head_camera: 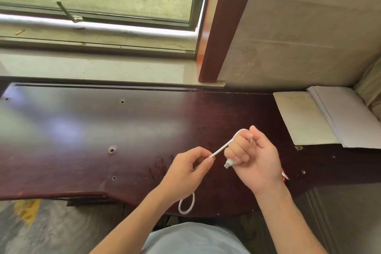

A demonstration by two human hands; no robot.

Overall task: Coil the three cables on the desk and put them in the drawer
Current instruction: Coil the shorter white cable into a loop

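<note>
A white cable [223, 146] runs between both hands above the dark wooden desk [103, 130]. My right hand [255, 159] grips it in curled fingers, with the cable looping over the index finger and its USB plug [227, 164] sticking out below the fist. My left hand [187, 173] pinches the cable between thumb and forefinger; a loop of the same cable [186, 204] hangs below the left wrist at the desk's front edge. A red-and-white cable end [285, 175] peeks out behind my right wrist. No drawer is clearly in view.
A stack of white and cream paper or card sheets [321, 117] lies at the desk's right back corner. The window sill [92, 68] and a red-brown wooden post [218, 27] stand behind the desk. Several screw holes dot the desktop.
</note>
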